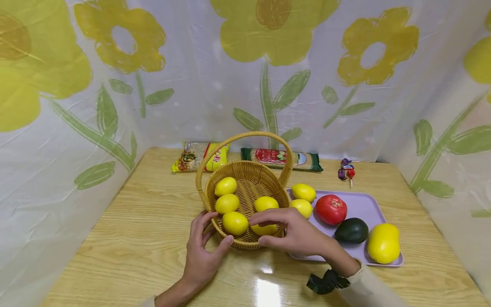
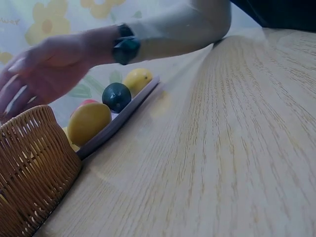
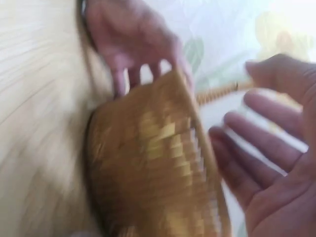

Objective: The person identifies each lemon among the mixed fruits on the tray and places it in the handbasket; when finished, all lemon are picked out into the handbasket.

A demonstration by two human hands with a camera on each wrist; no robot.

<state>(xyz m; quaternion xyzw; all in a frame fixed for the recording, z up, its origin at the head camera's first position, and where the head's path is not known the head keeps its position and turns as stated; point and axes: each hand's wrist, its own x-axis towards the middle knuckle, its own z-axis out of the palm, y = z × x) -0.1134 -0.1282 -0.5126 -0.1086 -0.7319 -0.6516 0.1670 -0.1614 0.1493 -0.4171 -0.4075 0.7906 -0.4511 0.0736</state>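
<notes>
A round wicker basket (image 1: 245,170) with a tall hooped handle stands on the table, holding several yellow lemons (image 1: 235,223). At its left front, my left hand (image 1: 203,251) grips the rim, thumb on the near edge and fingers against the side. My right hand (image 1: 297,232) hovers over the right front rim, its loosely bent fingers overlapping a lemon in the head view. In the right wrist view, those fingers (image 3: 266,143) are spread with nothing between them, beside the blurred basket wall (image 3: 148,163). Two more lemons (image 1: 304,192) lie on the lilac tray (image 1: 364,202) to the right.
The tray also bears a red tomato-like fruit (image 1: 331,209), a dark green avocado (image 1: 351,230) and a large yellow fruit (image 1: 383,243). Along the back lie a yellow food bag (image 1: 199,157), a green-ended noodle pack (image 1: 281,159) and several wrapped lollipops (image 1: 346,169). Flowered curtains surround the table.
</notes>
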